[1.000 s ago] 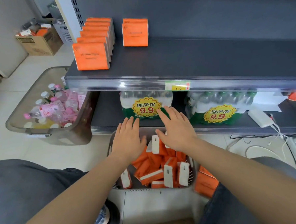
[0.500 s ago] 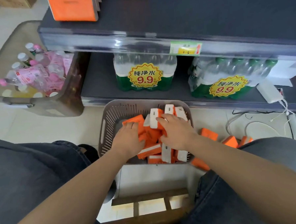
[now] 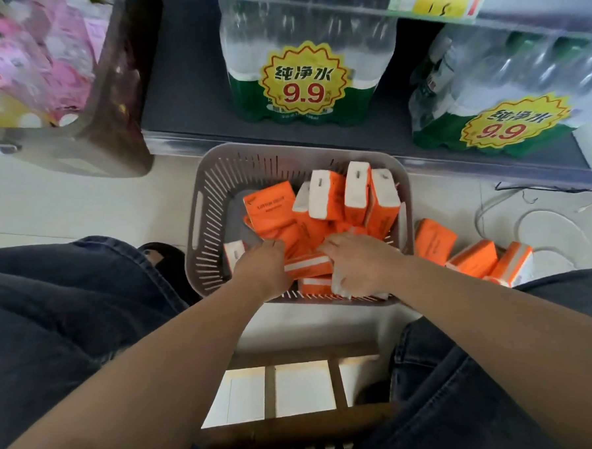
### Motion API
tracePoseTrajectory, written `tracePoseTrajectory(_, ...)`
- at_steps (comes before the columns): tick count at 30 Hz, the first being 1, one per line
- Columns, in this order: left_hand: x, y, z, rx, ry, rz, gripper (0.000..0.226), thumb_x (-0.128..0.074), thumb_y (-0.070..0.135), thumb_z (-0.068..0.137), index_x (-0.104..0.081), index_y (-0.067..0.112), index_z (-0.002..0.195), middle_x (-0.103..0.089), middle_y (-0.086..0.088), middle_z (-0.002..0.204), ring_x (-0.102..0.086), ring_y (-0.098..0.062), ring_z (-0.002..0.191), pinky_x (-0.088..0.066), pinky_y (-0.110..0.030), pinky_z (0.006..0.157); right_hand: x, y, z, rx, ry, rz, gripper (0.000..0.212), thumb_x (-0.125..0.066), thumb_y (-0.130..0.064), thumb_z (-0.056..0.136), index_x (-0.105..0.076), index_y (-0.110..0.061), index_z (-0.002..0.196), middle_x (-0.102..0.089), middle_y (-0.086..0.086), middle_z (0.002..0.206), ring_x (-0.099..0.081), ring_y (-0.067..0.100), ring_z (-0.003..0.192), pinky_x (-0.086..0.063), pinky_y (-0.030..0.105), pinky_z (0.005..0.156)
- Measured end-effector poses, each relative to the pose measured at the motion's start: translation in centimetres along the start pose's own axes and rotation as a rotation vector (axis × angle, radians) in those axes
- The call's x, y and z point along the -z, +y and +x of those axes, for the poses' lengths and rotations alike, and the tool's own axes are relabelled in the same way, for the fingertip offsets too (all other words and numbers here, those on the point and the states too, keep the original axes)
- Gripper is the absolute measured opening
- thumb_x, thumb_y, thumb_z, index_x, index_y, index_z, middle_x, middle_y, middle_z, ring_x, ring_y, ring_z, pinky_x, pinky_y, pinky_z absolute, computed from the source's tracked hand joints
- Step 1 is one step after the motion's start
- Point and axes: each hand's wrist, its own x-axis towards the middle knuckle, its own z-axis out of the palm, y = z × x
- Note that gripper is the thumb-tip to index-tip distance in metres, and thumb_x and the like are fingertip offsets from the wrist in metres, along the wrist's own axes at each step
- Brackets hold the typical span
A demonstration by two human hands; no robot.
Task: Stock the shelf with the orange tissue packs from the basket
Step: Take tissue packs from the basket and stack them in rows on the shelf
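Orange tissue packs (image 3: 321, 209) with white ends fill a grey slotted basket (image 3: 214, 194) on a pale floor (image 3: 81, 208). A seated person reaches both bare arms down into it.

Their left hand (image 3: 261, 267) lies on the near side of the heap. Its fingers (image 3: 271, 246) curl downward onto the packs, but I cannot tell whether they have closed round one. The right hand (image 3: 358, 262) sits near it, fingers (image 3: 330, 248) curled tight into the pile. It grips a white-ended pack (image 3: 340, 283) that pokes out below the heel of the hand. Between the two sets of fingers, touching both hands, lies a striped pack (image 3: 307, 266), orange with a white band.

Just beyond the fingertips several packs stand on end, white faces up, leaning toward the far wall of the basket. One lies flat with its printed face showing. Outside the basket, past the little-finger side of the right hand, three loose packs (image 3: 474, 258) lie on the floor.

Farther beyond the fingers runs a dark lower shelf (image 3: 185, 92). It carries two shrink-wrapped bundles of water bottles (image 3: 303, 69), each with a yellow 9.9 sticker. Well off past the left hand's fingers stands a brown bin (image 3: 116, 96) of pink-labelled bottles. Dark jeans (image 3: 53, 323) frame both arms, and a wooden stool (image 3: 298, 426) shows beneath the forearms.
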Motion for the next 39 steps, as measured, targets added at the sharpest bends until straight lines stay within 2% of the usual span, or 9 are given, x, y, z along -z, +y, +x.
tracePoseTrajectory(4, -1.1, 0.0, 1.0, -0.005, -0.035, 0.041, 0.060, -0.065, 0.034, 0.084, -0.041, 0.014, 0.135, -0.051, -0.009, 0.130, -0.052, -0.029, 0.117, -0.046, -0.041, 0.095, -0.3, 0.5, 0.6, 0.033, -0.078, -0.052, 0.077, -0.062, -0.029, 0.083, -0.022, -0.027, 0.150, -0.026, 0.000, 0.154, -0.025, 0.024, 0.142, -0.026, 0.050, 0.114)
tracePoseTrajectory(10, -2.5, -0.4, 2.1, -0.038, -0.113, 0.088, 0.067, -0.070, 0.032, 0.080, -0.041, 0.011, 0.137, -0.050, -0.011, 0.133, -0.049, -0.031, 0.121, -0.046, -0.043, 0.098, 0.3, 1.2, 1.1, 0.089, -0.139, -0.132, 0.077, -0.063, -0.025, 0.084, -0.022, -0.025, 0.150, -0.022, 0.002, 0.156, -0.019, 0.024, 0.144, -0.017, 0.047, 0.119)
tracePoseTrajectory(15, -3.2, -0.4, 3.2, -0.031, -0.157, 0.107, 0.054, -0.067, 0.028, 0.085, -0.046, 0.012, 0.132, -0.052, -0.010, 0.131, -0.053, -0.029, 0.119, -0.048, -0.043, 0.095, -0.8, 2.2, 2.1, 0.129, -0.071, -0.184, 0.074, -0.067, -0.019, 0.083, -0.029, -0.029, 0.145, -0.031, -0.003, 0.149, -0.027, 0.020, 0.138, -0.023, 0.042, 0.115)
tracePoseTrajectory(21, -3.2, -0.4, 4.0, -0.052, -0.118, 0.083, 0.039, -0.059, 0.020, 0.089, -0.049, 0.013, 0.126, -0.056, -0.008, 0.123, -0.056, -0.028, 0.113, -0.050, -0.042, 0.090, -1.0, 2.9, 2.9, 0.155, -0.047, -0.148, 0.058, -0.062, -0.025, 0.088, -0.036, -0.029, 0.139, -0.039, -0.004, 0.138, -0.037, 0.017, 0.127, -0.030, 0.036, 0.109)
tracePoseTrajectory(25, -2.3, -0.8, 4.3, -0.058, -0.088, 0.033, 0.036, -0.061, 0.023, 0.087, -0.053, 0.014, 0.121, -0.061, -0.008, 0.116, -0.061, -0.029, 0.104, -0.052, -0.042, 0.086, -0.2, 3.4, 3.5, 0.173, -0.013, -0.105, 0.043, -0.060, -0.024, 0.089, -0.044, -0.030, 0.128, -0.046, -0.005, 0.125, -0.044, 0.014, 0.112, -0.036, 0.028, 0.094)
tracePoseTrajectory(28, -1.4, -1.0, 4.4, -0.011, -0.113, -0.025, 0.038, -0.060, 0.027, 0.088, -0.052, 0.017, 0.124, -0.061, -0.008, 0.114, -0.061, -0.028, 0.103, -0.052, -0.041, 0.087, 0.5, 3.4, 3.6, 0.164, 0.009, -0.075, 0.040, -0.058, -0.027, 0.090, -0.046, -0.028, 0.129, -0.048, -0.006, 0.122, -0.048, 0.013, 0.108, -0.037, 0.023, 0.086)
tracePoseTrajectory(33, 0.1, -1.8, 4.2, 0.007, -0.126, -0.074, 0.025, -0.058, 0.027, 0.089, -0.059, 0.015, 0.112, -0.062, -0.005, 0.107, -0.060, -0.025, 0.099, -0.052, -0.037, 0.085, 1.5, 3.6, 3.6, 0.109, 0.079, 0.013, 0.038, -0.061, -0.032, 0.089, -0.049, -0.025, 0.124, -0.051, -0.006, 0.119, -0.048, 0.008, 0.096, -0.044, 0.025, 0.084)
tracePoseTrajectory(37, 1.4, -2.1, 3.7, 0.006, -0.114, -0.150, 0.026, -0.059, 0.022, 0.089, -0.061, 0.014, 0.115, -0.064, -0.006, 0.109, -0.061, -0.023, 0.100, -0.047, -0.029, 0.081, 2.4, 3.7, 3.1, 0.061, 0.127, 0.088, 0.041, -0.063, -0.031, 0.088, -0.049, -0.022, 0.126, -0.051, -0.004, 0.121, -0.051, 0.013, 0.104, -0.046, 0.028, 0.085)
tracePoseTrajectory(39, 2.2, -2.1, 3.4, 0.007, -0.101, -0.139, 0.026, -0.058, 0.020, 0.090, -0.061, 0.013, 0.114, -0.064, -0.006, 0.105, -0.060, -0.020, 0.092, -0.046, -0.028, 0.076, 2.7, 3.8, 3.0, 0.039, 0.162, 0.151, 0.042, -0.064, -0.032, 0.087, -0.050, -0.021, 0.125, -0.051, -0.003, 0.120, -0.049, 0.012, 0.100, -0.043, 0.027, 0.082)
